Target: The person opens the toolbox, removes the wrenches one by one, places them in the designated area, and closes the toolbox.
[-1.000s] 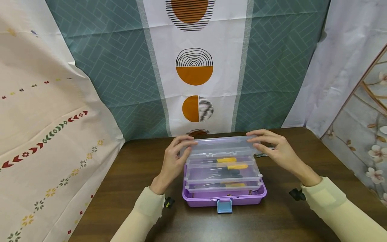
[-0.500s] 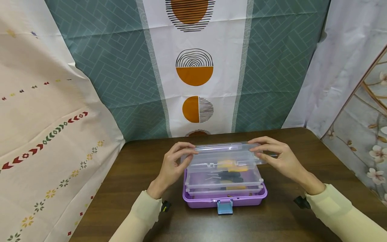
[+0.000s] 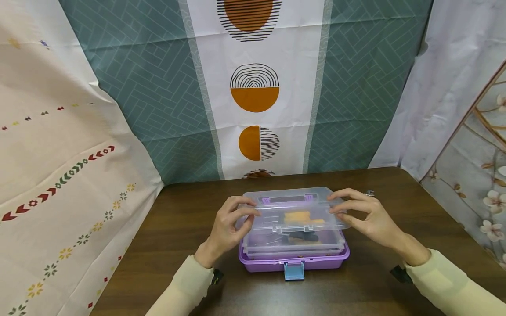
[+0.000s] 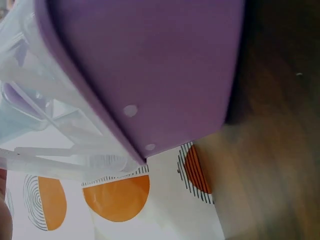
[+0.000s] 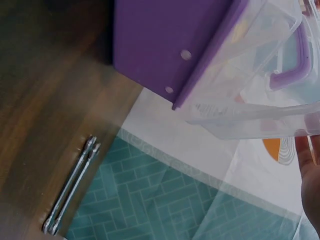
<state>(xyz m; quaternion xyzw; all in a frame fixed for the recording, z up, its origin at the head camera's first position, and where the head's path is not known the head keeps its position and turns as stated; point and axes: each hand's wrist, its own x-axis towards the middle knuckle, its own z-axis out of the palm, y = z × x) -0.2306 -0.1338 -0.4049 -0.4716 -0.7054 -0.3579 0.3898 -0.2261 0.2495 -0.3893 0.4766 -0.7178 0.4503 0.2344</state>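
Note:
A toolbox with a purple base [image 3: 272, 266] stands on the table, its light-blue front latch [image 3: 294, 271] hanging down. Its clear lid [image 3: 269, 215], with a purple handle [image 3: 310, 197], is partly lowered and tilted over the clear trays [image 3: 257, 250]. Through the plastic show yellow-handled screwdrivers [image 3: 297, 217] and a dark-handled tool [image 3: 308, 236]. My left hand [image 3: 227, 228] pinches the lid's left edge between fingers and thumb. At the opposite edge my right hand [image 3: 367, 215] grips the lid likewise. In the right wrist view, fingers [image 5: 306, 155] touch the lid's side.
Two metal wrenches [image 5: 72, 185] lie side by side on the table behind the box to the right. One wrench end [image 3: 370, 192] peeks out past the right hand. The brown wooden table [image 3: 178, 219] meets a patterned curtain [image 3: 182, 149] at the back.
The lid has swung forward and down over the trays, so its top and handle now show. Both hands have moved down with it, keeping hold of its edges.

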